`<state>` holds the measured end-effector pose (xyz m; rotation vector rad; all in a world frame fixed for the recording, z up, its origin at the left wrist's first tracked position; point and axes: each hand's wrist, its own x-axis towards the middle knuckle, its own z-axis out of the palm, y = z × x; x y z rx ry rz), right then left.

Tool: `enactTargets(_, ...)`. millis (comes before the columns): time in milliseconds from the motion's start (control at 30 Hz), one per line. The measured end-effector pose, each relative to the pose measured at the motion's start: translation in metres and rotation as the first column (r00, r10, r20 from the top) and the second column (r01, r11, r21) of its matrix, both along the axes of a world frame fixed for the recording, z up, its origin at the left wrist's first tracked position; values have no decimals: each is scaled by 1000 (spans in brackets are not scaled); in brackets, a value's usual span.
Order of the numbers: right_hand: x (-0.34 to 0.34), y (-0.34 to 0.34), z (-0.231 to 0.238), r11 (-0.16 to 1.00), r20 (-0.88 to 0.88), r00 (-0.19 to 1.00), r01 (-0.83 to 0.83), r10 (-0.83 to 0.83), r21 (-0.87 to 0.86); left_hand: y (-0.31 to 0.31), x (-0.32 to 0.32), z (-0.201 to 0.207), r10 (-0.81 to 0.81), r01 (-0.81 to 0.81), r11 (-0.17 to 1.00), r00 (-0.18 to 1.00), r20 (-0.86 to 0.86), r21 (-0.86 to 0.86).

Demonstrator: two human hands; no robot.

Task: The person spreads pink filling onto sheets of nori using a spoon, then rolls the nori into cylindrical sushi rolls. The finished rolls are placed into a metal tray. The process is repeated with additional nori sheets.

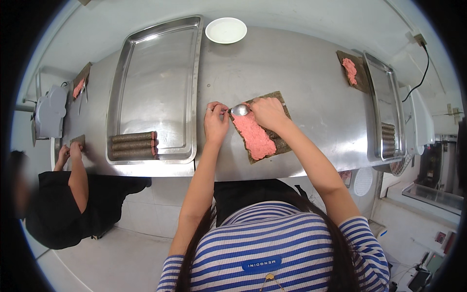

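Note:
A dark seaweed sheet (282, 138) lies on the steel table in front of me, turned at an angle. Pink minced paste (259, 142) covers a band along its left side. My right hand (270, 113) is closed around a metal spoon (240, 110), and the spoon's bowl rests on the far end of the paste. At the sheet's far left corner, the fingertips of my left hand (216, 120) pinch the edge. A ring shows on one finger of that hand.
Left of me, a large steel tray (155, 87) holds several seaweed rolls (134, 146). A white bowl (226, 30) stands at the far side. Another tray (384, 97) and a paste-topped sheet (357, 73) lie at right. At far left a co-worker's hands (70, 152) hold a sheet.

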<state>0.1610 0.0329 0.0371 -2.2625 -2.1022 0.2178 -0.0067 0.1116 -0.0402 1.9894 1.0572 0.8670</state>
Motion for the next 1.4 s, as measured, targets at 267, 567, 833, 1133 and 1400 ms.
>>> enactTargets(267,-3,2,21,969,-47,980,184,-194,-167,0,2,0,12,-12,998,1000,7,58)
enactTargets(567,10,-5,42,956,83,963,264,-255,-126,1,2,-1,2,-3,995,1000,16,97)
enactTargets(833,8,-9,32,976,35,989,146,-143,-160,0,1,1,-2,1,997,1000,15,72)
enactTargets(1133,24,-9,20,983,61,984,173,-169,-66,-1,1,4,8,-7,999,1000,-19,50)
enactTargets(1400,28,-4,40,930,-37,941,327,-337,-169,1,1,0,-1,1,999,1000,-10,54)
